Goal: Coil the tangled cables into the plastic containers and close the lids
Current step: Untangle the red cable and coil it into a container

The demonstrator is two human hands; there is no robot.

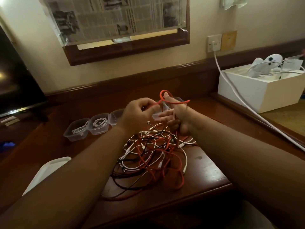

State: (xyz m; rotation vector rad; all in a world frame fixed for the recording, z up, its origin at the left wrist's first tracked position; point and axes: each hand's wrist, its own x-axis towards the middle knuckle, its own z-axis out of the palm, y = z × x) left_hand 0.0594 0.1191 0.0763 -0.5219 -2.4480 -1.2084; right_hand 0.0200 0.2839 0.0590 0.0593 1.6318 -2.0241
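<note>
A tangle of red, white and black cables (153, 154) lies on the wooden table (206, 171) in front of me. My left hand (137, 114) pinches a red cable (173, 101) above the pile. My right hand (178, 116) is raised beside it, with loops of that red cable wound over its fingers and thumb. Behind my hands stands a row of clear plastic containers; two at the left (76, 129) (99, 123) each hold a coiled white cable. A third (116, 117) and a fourth (179, 100) are partly hidden by my hands.
A white lid or tray (47, 171) lies at the near left under my forearm. A white box (257, 90) with devices stands at the right, and a thick white cord (244, 104) runs from a wall socket across the table's right side. A dark screen (13, 76) stands at the left.
</note>
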